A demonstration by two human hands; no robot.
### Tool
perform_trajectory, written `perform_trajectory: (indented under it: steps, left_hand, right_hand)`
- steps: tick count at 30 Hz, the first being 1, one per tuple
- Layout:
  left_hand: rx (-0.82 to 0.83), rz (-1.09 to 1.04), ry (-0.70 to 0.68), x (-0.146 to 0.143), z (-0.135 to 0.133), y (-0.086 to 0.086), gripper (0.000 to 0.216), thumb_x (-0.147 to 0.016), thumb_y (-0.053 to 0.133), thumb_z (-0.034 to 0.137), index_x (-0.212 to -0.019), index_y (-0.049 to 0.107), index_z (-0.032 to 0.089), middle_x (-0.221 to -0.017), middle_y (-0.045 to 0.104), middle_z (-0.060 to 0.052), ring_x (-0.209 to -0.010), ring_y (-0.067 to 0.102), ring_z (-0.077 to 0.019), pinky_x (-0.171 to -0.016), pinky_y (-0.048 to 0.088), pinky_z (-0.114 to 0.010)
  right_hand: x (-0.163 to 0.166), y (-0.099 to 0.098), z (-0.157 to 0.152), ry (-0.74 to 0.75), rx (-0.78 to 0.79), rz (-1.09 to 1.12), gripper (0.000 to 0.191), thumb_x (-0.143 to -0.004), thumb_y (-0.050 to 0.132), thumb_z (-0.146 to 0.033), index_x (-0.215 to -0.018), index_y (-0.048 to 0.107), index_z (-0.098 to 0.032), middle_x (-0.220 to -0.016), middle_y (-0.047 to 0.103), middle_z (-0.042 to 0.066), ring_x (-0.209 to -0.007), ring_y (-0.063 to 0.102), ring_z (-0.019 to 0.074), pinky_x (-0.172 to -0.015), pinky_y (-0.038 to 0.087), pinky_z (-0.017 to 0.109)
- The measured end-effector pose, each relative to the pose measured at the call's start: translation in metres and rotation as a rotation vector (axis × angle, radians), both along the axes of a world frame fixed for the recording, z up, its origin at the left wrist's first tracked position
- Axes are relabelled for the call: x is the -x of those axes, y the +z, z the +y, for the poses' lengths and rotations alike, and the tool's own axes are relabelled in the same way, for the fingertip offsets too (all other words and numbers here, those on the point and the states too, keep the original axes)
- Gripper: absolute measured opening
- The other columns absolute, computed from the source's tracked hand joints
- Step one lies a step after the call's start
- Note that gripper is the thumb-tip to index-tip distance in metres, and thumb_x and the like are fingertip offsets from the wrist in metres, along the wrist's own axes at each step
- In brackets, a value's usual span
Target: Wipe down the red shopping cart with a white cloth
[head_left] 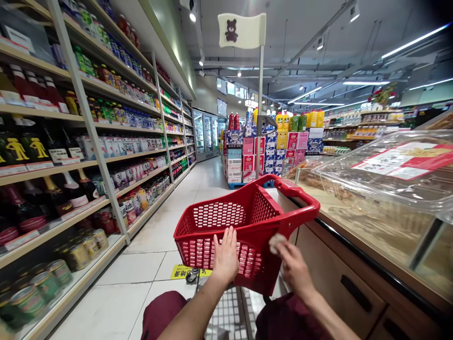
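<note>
A red plastic basket [260,241] with perforated walls stands in front of me as the upper part of a shopping cart. My left hand [225,259] lies with outstretched fingers against its near side wall, close to the rim. Between the fingers of my right hand [295,269] is a small crumpled off-white cloth [277,242], held at the basket's solid end panel below the red handle [300,198]. Whether the cloth is a rag or a tissue I cannot tell. A lower grid rack [226,307] shows beneath the basket, near my knees.
Drink shelves [141,156] line the left side. Close on the right is a display counter [339,269] with clear plastic lids [332,163]. Stacked drink cartons [234,165] stand ahead beside the tiled aisle [191,184]. A yellow floor sticker [180,271] lies by a caster. A flag pole [261,85] rises behind the cart.
</note>
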State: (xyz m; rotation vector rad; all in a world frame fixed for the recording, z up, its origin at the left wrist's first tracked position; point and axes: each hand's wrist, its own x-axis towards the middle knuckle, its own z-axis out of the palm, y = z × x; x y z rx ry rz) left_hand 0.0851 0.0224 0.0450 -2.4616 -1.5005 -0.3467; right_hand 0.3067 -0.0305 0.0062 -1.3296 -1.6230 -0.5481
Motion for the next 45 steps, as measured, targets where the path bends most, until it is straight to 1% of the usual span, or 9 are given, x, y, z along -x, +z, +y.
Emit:
perform_trajectory:
  steps: [4,10,16,19,22,28,33,39,45]
  left_hand:
    - [0.009,-0.02,0.011,-0.001,-0.001,0.002,0.074,-0.069,0.037,0.013,-0.139,0.014,0.01,-0.147,0.01,-0.007,-0.136,0.003,-0.0206,-0.107,0.009,-0.054]
    - [0.03,-0.047,-0.014,0.008,-0.006,0.001,0.069,-0.072,0.035,0.015,-0.139,0.016,0.011,-0.148,0.01,-0.005,-0.136,0.003,-0.0194,-0.107,0.009,-0.053]
    - [0.024,-0.038,0.052,0.024,-0.009,-0.005,0.068,-0.076,0.036,0.02,-0.14,0.014,0.009,-0.148,0.009,-0.007,-0.136,0.003,-0.0223,-0.108,0.008,-0.052]
    - [0.038,-0.037,0.063,0.032,-0.01,-0.006,0.068,-0.076,0.036,0.02,-0.139,0.015,0.01,-0.147,0.012,-0.007,-0.135,0.004,-0.0224,-0.108,0.009,-0.051]
    - [0.033,-0.049,0.069,0.041,-0.009,-0.007,0.066,-0.077,0.036,0.021,-0.139,0.017,0.01,-0.147,0.014,-0.007,-0.136,0.005,-0.0219,-0.108,0.009,-0.051]
    - [0.024,-0.077,0.129,0.053,-0.008,-0.011,0.068,-0.076,0.039,0.023,-0.139,0.016,0.008,-0.147,0.01,-0.009,-0.136,0.004,-0.0225,-0.108,0.009,-0.051]
    - [0.056,-0.083,0.123,0.07,-0.009,-0.018,0.066,-0.077,0.038,0.022,-0.139,0.018,0.009,-0.147,0.013,-0.009,-0.135,0.006,-0.0223,-0.108,0.009,-0.051]
    - [0.036,-0.106,0.176,0.096,-0.007,-0.022,0.067,-0.076,0.038,0.021,-0.138,0.018,0.008,-0.147,0.01,-0.01,-0.135,0.005,-0.0226,-0.108,0.008,-0.051]
    - [0.036,-0.104,0.275,0.133,-0.007,-0.031,0.071,-0.071,0.038,0.013,-0.139,0.017,0.01,-0.147,0.016,-0.01,-0.135,0.009,-0.0226,-0.107,0.012,-0.051]
  right_hand:
    - [-0.022,0.03,0.012,-0.185,-0.159,0.121,0.043,-0.079,0.038,-0.014,-0.12,0.052,-0.016,-0.116,0.047,0.014,-0.111,0.043,0.0275,-0.092,0.04,0.046]
    - [0.007,-0.014,0.009,0.029,-0.016,-0.096,0.038,-0.083,0.035,-0.014,-0.113,0.057,-0.023,-0.105,0.055,0.007,-0.099,0.052,0.0191,-0.081,0.047,0.032]
    - [0.019,0.017,0.028,-0.088,-0.162,-0.028,0.038,-0.083,0.04,-0.013,-0.117,0.054,-0.02,-0.112,0.052,0.011,-0.107,0.047,0.0235,-0.089,0.041,0.041]
    - [0.027,0.009,0.031,-0.002,-0.073,-0.142,0.034,-0.083,0.037,-0.013,-0.106,0.061,-0.022,-0.1,0.058,0.007,-0.092,0.053,0.0191,-0.08,0.045,0.034]
    - [0.043,-0.001,0.03,0.109,0.004,-0.168,0.034,-0.083,0.038,-0.014,-0.106,0.062,-0.024,-0.095,0.059,0.005,-0.088,0.054,0.0173,-0.075,0.047,0.03]
    - [0.077,0.021,0.05,0.112,-0.081,-0.071,0.038,-0.084,0.036,-0.014,-0.114,0.057,-0.022,-0.109,0.054,0.009,-0.106,0.048,0.0235,-0.088,0.042,0.04]
    - [0.112,-0.001,0.049,0.255,0.124,-0.164,0.035,-0.086,0.038,-0.017,-0.115,0.056,-0.023,-0.096,0.058,0.006,-0.09,0.054,0.0182,-0.075,0.048,0.03]
    - [0.156,0.015,0.067,0.313,0.034,-0.15,0.033,-0.086,0.039,-0.015,-0.113,0.057,-0.019,-0.1,0.058,0.008,-0.098,0.051,0.0192,-0.086,0.043,0.033]
    - [0.197,-0.017,0.065,0.331,0.208,-0.383,0.028,-0.082,0.044,-0.009,-0.096,0.063,-0.024,-0.086,0.061,0.005,-0.081,0.054,0.0158,-0.07,0.044,0.024]
